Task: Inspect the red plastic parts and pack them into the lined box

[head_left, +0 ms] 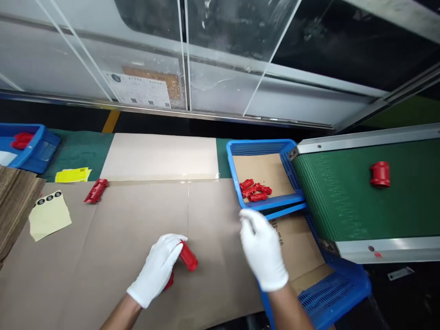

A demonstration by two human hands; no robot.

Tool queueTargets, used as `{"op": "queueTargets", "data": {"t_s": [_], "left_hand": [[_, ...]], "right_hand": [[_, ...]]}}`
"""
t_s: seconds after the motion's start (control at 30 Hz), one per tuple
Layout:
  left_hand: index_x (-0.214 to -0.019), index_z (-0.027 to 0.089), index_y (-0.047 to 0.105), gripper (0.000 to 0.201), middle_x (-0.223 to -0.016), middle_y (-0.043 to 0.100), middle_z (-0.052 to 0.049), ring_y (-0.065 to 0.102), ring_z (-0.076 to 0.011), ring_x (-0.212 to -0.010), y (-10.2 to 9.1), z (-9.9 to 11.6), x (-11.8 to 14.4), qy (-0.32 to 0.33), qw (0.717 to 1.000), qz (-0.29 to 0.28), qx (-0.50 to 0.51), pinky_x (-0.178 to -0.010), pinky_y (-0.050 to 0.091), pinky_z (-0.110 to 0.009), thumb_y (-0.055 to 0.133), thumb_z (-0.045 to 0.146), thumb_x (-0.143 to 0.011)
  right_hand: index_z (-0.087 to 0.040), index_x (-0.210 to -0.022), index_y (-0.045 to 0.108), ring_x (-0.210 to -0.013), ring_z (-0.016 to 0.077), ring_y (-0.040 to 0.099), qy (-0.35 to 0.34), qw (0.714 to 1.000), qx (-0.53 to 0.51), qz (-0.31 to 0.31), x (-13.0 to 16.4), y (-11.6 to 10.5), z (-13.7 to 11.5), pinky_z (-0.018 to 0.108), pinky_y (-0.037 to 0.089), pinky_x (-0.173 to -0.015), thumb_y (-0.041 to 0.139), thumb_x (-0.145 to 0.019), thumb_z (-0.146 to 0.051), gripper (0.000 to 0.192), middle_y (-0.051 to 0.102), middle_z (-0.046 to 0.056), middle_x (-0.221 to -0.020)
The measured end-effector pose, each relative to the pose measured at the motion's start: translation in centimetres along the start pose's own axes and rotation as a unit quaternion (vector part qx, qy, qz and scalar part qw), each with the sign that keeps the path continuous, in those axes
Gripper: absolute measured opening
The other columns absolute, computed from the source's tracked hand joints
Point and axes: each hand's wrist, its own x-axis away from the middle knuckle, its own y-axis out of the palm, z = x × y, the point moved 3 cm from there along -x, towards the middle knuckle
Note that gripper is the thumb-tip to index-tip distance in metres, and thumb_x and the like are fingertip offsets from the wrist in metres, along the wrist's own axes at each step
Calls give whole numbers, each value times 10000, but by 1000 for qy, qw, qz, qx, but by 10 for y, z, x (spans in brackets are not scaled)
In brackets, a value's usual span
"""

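Note:
My left hand (160, 264), in a white glove, is closed around a red tubular plastic part (189, 256) just above the cardboard-covered table. A second red part (169, 280) shows partly beneath this hand; whether the hand grips it too is hidden. My right hand (263, 250), also gloved, hovers over the near edge of the upper blue basket (268, 201). Its fingers are curled with thumb and fingertips close together, and anything inside them is hidden. Several red parts (256, 190) lie in that basket on a cardboard liner. One more red part (96, 191) rests on the table at left.
A green conveyor belt (343, 192) at right carries a red part (380, 174). Below the upper basket sits a larger blue basket (326, 298). At left are stacked cardboard (17, 201), a blue bin (37, 151), yellow labels (73, 175) and a cream paper (50, 217).

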Motion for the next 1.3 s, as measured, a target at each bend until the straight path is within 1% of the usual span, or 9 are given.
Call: {"op": "queueTargets", "data": {"t_s": [0.1,0.23,0.47,0.63,0.7,0.77,0.9,1.07,1.3], "left_hand": [[-885,207,693,359,-1239,603,-103,502,-301,-1186,5,-9,-14,35,985,-66,-156,-1017,389,-530,353,314,-931],[-918,177,668,259,-1221,558,-117,510,-286,-1090,10,-10,-22,11,956,-93,-277,-957,414,-470,410,173,-890],[-732,151,608,228,-1005,577,-109,540,-302,-969,5,-3,-25,3,921,-129,-369,-845,413,-457,415,134,-851],[-1043,176,622,244,-1077,623,-85,592,-260,-989,-8,3,-19,1,983,55,-176,-891,468,-452,506,256,-843],[-1120,179,602,289,-1076,633,-74,622,-218,-945,-10,23,-16,24,986,150,-64,-882,502,-406,505,316,-883],[-1122,193,604,264,-1036,640,-51,636,-173,-892,-8,50,-16,54,981,182,38,-853,527,-341,518,322,-909],[-1197,236,594,299,-1092,622,-36,632,-142,-954,5,90,-24,65,971,127,189,-865,540,-290,532,236,-904],[-1130,257,597,275,-1150,582,-38,613,-143,-1031,14,86,-16,53,966,128,216,-903,533,-297,507,141,-898],[-918,198,576,177,-1088,580,-64,581,-167,-1058,6,84,15,240,954,163,74,-904,511,-313,595,50,-822]], "right_hand": [[-137,-1202,587,-1151,196,594,61,984,166,9,-83,-40,27,323,451,-1070,389,-907,-199,361,605,140,-1265],[-126,-1106,648,-1042,253,639,108,961,219,-130,-166,-36,69,390,497,-955,572,-783,-98,333,653,169,-1155],[-98,-996,642,-961,226,643,132,940,238,-204,-196,-21,95,381,487,-909,617,-768,-162,238,685,148,-1027],[-100,-1154,527,-1019,256,612,114,977,164,-78,-148,-49,54,365,467,-904,457,-865,-321,371,627,206,-1138],[-144,-1130,530,-813,168,609,71,983,-110,-126,-100,-40,28,294,503,-791,443,-884,-442,396,655,106,-956],[-207,-1265,467,-751,164,603,108,862,-429,-248,-44,-17,6,291,515,-661,533,-839,-515,529,634,63,-929],[-238,-1221,525,-733,119,585,207,706,-616,-281,37,31,-13,222,498,-584,612,-835,-456,451,619,41,-921],[-227,-1139,626,-673,92,566,263,636,-680,-251,56,71,-20,190,516,-610,650,-823,-405,364,632,22,-785],[-252,-1041,690,-744,109,609,301,599,-706,-229,51,79,-22,227,560,-717,770,-726,-334,335,681,19,-890]]}}
